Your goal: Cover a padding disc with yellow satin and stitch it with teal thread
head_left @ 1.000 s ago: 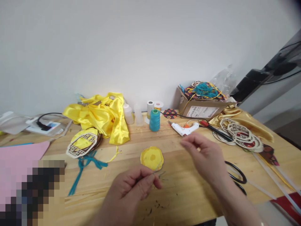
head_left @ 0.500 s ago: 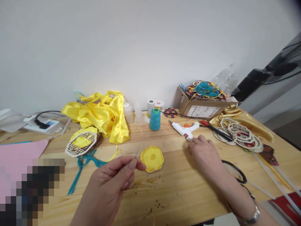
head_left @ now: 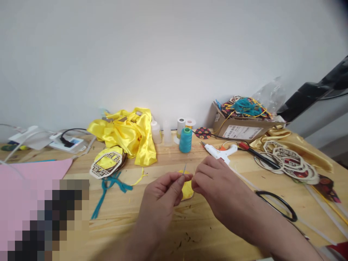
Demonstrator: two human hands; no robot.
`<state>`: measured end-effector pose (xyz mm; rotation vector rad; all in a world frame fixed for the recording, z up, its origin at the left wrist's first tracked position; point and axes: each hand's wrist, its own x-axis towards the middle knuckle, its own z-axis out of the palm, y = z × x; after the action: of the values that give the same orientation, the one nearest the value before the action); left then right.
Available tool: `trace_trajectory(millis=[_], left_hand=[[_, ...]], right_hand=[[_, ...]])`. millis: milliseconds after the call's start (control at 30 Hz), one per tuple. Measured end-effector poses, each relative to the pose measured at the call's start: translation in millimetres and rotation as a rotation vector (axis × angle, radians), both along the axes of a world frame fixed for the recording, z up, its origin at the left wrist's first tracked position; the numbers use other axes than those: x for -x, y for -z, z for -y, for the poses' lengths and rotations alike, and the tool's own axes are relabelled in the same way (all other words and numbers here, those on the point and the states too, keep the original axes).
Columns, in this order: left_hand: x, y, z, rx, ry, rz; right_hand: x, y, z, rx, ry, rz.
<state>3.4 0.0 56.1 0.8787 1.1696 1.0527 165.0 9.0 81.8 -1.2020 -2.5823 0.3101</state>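
My left hand pinches a short, thin blue-grey thread between thumb and forefinger, its end pointing up. Close to those fingertips is my right hand, fingers pressed together; whatever they hold is hidden. Both hands are over a yellow satin-covered disc lying on the table, mostly covered by them. Beyond stands a teal thread cone. Just past my right hand lies a white glue gun.
Yellow satin cloth and stacked cut-out plaques lie at left, with teal strands in front. A cardboard box stands back right. More cut-out shapes and a black hoop are at right. Pink sheet lies far left.
My right hand has moved left from beside the glue gun to my left fingertips. My left hand still pinches the thread, now above the yellow disc. The view has shifted slightly left.
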Motion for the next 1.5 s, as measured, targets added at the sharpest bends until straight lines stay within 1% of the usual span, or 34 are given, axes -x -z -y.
trace_trajectory(millis=[100, 267, 467, 533, 567, 633, 667, 700, 733, 800, 867, 933, 967, 1033, 1100, 1167, 1233, 1367, 1500], left_hand=[[0, 2.9, 1, -0.016, 0.026, -0.001], [3, 2.7, 2, -0.023, 0.065, -0.126], [5, 0.0, 3, -0.033, 0.109, -0.242], [5, -0.6, 4, -0.025, 0.113, -0.254], [5, -0.8, 4, -0.018, 0.109, -0.249], [5, -1.0, 4, 0.001, 0.084, -0.232], [5, -1.0, 4, 0.009, 0.070, -0.223], [5, -0.9, 4, 0.016, 0.056, -0.214], [5, -0.6, 4, 0.018, 0.046, -0.204], [6, 1.1, 4, 0.013, 0.030, -0.176], [7, 4.0, 4, 0.004, 0.007, -0.137], [8, 7.5, 5, 0.000, -0.021, -0.081], [9, 9.0, 5, 0.000, -0.032, -0.056], [9, 11.2, 5, -0.001, -0.040, -0.025], [9, 12.1, 6, 0.002, -0.030, -0.026], [8, 12.5, 5, -0.001, -0.011, -0.042], [6, 13.1, 5, -0.002, 0.012, -0.064], [5, 12.3, 4, -0.005, 0.038, -0.134], [5, 6.6, 5, -0.017, 0.047, -0.261]], right_hand=[[3, -4.5, -3, -0.080, -0.007, 0.034], [5, -9.3, -8, -0.153, -0.003, 0.086], [7, -11.1, -13, -0.149, 0.020, 0.064], [7, -8.5, -15, -0.160, 0.039, 0.006], [7, -6.5, -15, -0.176, 0.074, -0.051], [6, -1.5, -15, -0.196, 0.209, -0.230], [5, 1.4, -15, -0.174, 0.287, -0.334], [5, 4.5, -13, -0.120, 0.355, -0.436], [4, 7.6, -11, -0.037, 0.408, -0.536], [5, 14.2, -6, 0.189, 0.474, -0.698], [7, 20.7, 0, 0.426, 0.541, -0.792], [12, 26.9, 5, 0.627, 0.590, -0.845], [15, 29.7, 7, 0.704, 0.604, -0.868], [21, 34.5, 9, 0.804, 0.629, -0.936], [25, 37.7, 9, 0.854, 0.649, -1.020], [28, 38.5, 7, 0.865, 0.645, -1.082], [28, 36.8, 6, 0.819, 0.625, -1.097], [25, 29.5, 3, 0.661, 0.591, -1.034], [23, 23.5, 0, 0.617, 0.587, -0.992]])
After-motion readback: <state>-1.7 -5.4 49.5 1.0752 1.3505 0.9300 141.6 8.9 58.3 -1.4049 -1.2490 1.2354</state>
